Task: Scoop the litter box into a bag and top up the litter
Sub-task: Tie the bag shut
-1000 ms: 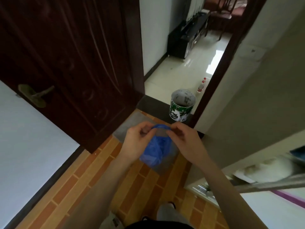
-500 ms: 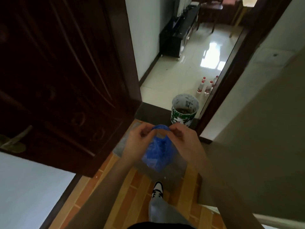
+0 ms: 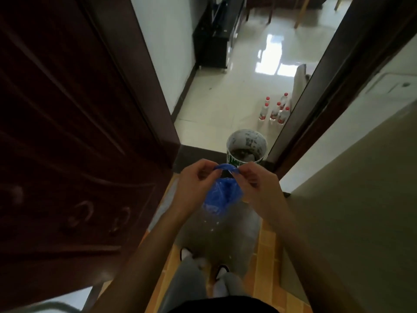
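**Blue bag: thin plastic, easy to rip or drop here**

The blue bag (image 3: 222, 195) hangs in mid-air between both hands, above the wood-pattern floor (image 3: 267, 279) just inside the doorway. The left hand (image 3: 196, 184) and right hand (image 3: 255, 184) are each pinched shut on the bag's top rim, thumbs against fingertips, pulling the mouth apart.

Stuff I'd worry about:

- The film looks flimsy, so tugging the rim too hard could tear it, and then litter leaks later.
- The grip is only fingertips on slick plastic. One side slips and the mouth collapses.
- The bucket (image 3: 246, 150) sits right ahead in the doorway, an easy thing to kick while looking down at the bag.

No litter box in view, and I honestly can't tell whether the bag is fully open yet.
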`<state>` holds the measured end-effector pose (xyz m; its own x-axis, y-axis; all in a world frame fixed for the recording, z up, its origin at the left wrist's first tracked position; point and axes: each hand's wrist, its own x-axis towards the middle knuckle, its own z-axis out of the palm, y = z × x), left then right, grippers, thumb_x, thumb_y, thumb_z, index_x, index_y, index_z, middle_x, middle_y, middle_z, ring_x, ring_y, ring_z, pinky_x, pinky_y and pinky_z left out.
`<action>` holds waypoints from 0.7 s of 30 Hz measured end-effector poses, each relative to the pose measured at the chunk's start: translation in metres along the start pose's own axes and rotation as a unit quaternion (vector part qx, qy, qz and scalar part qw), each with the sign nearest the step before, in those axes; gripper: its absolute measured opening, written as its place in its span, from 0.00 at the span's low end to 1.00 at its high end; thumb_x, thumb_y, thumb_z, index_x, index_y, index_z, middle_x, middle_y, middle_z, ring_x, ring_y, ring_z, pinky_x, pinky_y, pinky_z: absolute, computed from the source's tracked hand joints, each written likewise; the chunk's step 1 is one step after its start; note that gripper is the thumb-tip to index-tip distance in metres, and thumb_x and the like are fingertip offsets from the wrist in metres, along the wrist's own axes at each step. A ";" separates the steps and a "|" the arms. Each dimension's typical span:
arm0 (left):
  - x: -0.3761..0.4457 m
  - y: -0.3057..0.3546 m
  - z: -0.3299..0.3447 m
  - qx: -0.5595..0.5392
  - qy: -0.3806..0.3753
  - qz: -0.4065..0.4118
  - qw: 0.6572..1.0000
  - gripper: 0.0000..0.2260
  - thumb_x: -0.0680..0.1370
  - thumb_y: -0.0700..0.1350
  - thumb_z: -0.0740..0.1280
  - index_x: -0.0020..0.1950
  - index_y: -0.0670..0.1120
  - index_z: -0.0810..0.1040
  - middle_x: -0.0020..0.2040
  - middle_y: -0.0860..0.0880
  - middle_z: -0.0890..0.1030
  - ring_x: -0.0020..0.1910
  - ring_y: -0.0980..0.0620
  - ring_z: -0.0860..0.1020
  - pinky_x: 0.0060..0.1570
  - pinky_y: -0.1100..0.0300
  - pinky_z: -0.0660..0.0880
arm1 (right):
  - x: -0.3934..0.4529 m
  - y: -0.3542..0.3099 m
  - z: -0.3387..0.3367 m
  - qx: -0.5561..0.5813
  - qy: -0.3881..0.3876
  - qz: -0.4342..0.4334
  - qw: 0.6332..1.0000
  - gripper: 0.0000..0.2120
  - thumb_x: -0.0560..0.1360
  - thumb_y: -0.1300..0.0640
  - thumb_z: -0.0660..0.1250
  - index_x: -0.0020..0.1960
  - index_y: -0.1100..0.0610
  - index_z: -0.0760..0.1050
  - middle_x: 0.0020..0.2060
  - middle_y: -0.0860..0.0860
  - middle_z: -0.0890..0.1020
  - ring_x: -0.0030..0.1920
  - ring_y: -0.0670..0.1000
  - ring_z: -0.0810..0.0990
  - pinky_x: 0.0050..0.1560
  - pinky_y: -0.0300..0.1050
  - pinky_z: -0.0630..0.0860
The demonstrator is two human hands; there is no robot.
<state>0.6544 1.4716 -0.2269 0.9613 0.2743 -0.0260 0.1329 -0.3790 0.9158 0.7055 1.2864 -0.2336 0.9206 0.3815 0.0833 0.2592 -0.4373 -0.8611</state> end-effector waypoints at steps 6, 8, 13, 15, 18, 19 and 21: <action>0.098 -0.017 -0.008 -0.013 -0.055 -0.001 0.998 0.04 0.78 0.44 0.70 0.53 0.47 0.82 0.44 0.52 0.85 0.46 0.56 0.84 0.50 0.55 0.82 | 0.078 0.015 0.014 -0.007 -0.009 0.046 0.999 0.05 0.81 0.54 0.67 0.54 0.54 0.78 0.45 0.47 0.83 0.47 0.43 0.84 0.50 0.47 0.84; 0.132 -0.025 -0.010 -0.020 -0.075 0.000 0.997 0.04 0.78 0.44 0.71 0.52 0.47 0.82 0.44 0.51 0.85 0.46 0.56 0.84 0.50 0.53 0.82 | 0.105 0.018 0.019 -0.019 0.000 0.065 0.998 0.04 0.80 0.55 0.68 0.53 0.54 0.78 0.45 0.47 0.83 0.47 0.43 0.84 0.51 0.46 0.84; 0.215 -0.038 -0.016 -0.020 -0.148 0.012 0.989 0.04 0.79 0.43 0.70 0.53 0.47 0.81 0.46 0.52 0.84 0.47 0.57 0.84 0.52 0.54 0.82 | 0.168 0.023 0.023 -0.051 0.019 0.111 0.992 0.02 0.79 0.56 0.69 0.52 0.53 0.79 0.46 0.45 0.82 0.48 0.42 0.83 0.52 0.43 0.83; 0.245 -0.042 -0.015 -0.018 -0.177 0.026 0.984 0.05 0.79 0.43 0.70 0.54 0.47 0.81 0.47 0.51 0.84 0.49 0.56 0.84 0.53 0.53 0.82 | 0.190 0.027 0.024 -0.061 0.032 0.128 0.989 0.02 0.79 0.57 0.69 0.52 0.52 0.78 0.45 0.43 0.81 0.48 0.41 0.82 0.51 0.41 0.82; 0.284 -0.044 -0.010 -0.002 -0.206 0.043 0.978 0.06 0.79 0.44 0.70 0.55 0.46 0.81 0.47 0.51 0.84 0.48 0.57 0.84 0.53 0.55 0.82 | 0.221 0.031 0.021 -0.069 0.062 0.158 0.983 0.03 0.79 0.57 0.69 0.52 0.52 0.78 0.44 0.42 0.80 0.48 0.41 0.81 0.51 0.38 0.80; 0.296 -0.044 -0.008 0.006 -0.213 0.049 0.976 0.06 0.79 0.45 0.70 0.55 0.46 0.81 0.47 0.51 0.84 0.48 0.57 0.83 0.53 0.55 0.82 | 0.231 0.034 0.020 -0.067 0.071 0.170 0.980 0.03 0.79 0.57 0.68 0.53 0.52 0.79 0.44 0.43 0.80 0.48 0.42 0.81 0.50 0.38 0.79; 0.321 -0.045 -0.001 0.020 -0.227 0.060 0.972 0.07 0.79 0.47 0.70 0.55 0.46 0.82 0.46 0.52 0.84 0.47 0.58 0.83 0.52 0.56 0.82 | 0.249 0.042 0.019 -0.070 0.089 0.192 0.975 0.03 0.80 0.56 0.68 0.53 0.52 0.79 0.46 0.45 0.81 0.48 0.42 0.81 0.50 0.37 0.77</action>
<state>0.9571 1.5774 -0.2757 0.9765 -0.1891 -0.1031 0.0143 -0.4208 0.9070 0.9402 1.3786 -0.2585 0.9904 0.0259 -0.1360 -0.0893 -0.6311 -0.7706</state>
